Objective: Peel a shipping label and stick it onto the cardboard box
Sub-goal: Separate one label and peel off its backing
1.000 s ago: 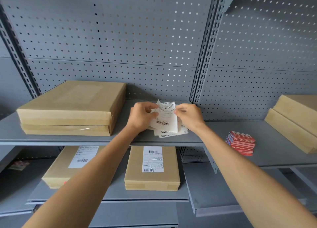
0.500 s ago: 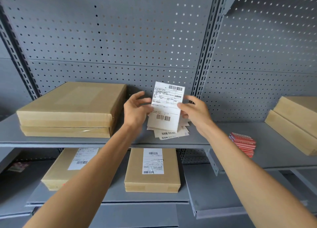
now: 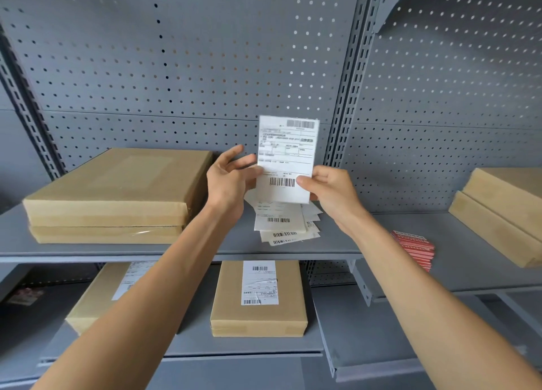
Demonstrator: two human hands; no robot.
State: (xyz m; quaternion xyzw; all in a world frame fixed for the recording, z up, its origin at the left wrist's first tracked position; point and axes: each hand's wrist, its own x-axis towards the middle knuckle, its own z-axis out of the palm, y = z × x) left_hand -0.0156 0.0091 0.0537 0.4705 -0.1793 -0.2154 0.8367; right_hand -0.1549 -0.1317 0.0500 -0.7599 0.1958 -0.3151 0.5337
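We hold the shipping label (image 3: 286, 158) upright above the shelf (image 3: 228, 247), right hand (image 3: 328, 191) pinching its lower edge, left hand (image 3: 227, 181) loosely spread beside it; thin, floppy paper, best peeled from a corner.

Head camera faces the shelving (image 3: 181, 250) closely, seemingly angled slightly down.

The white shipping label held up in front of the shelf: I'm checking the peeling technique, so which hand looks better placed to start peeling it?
Probably the left hand. Its fingers are spread loose at the white shipping label's left edge, while the right hand pinches the lower right edge, steadying it.
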